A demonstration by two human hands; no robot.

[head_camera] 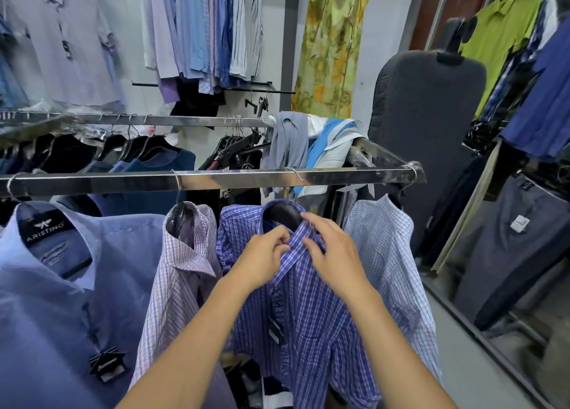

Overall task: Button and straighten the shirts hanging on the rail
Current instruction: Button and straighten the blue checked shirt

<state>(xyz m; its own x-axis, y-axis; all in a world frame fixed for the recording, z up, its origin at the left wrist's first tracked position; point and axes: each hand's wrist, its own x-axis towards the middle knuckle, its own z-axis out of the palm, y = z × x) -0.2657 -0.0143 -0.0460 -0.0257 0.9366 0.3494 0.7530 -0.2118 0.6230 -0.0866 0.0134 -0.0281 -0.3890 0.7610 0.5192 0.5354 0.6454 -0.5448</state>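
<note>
A blue checked shirt (308,310) hangs on a black hanger (282,212) from the steel rail (216,180). My left hand (262,259) pinches the left side of its collar at the neck. On the collar's right side, my right hand (334,254) grips the fabric with fingers curled. The two collar ends meet between my fingers. A lilac checked shirt (179,273) hangs to the left with its collar open. Further left hangs a plain blue shirt (61,300), and a pale checked shirt (382,248) hangs to the right.
A second rail (172,120) behind carries dark shirts and loose clothes draped over its end. More shirts and a yellow dress (333,47) hang on the back wall. A dark padded board (428,124) stands at right beside a mirror (509,254).
</note>
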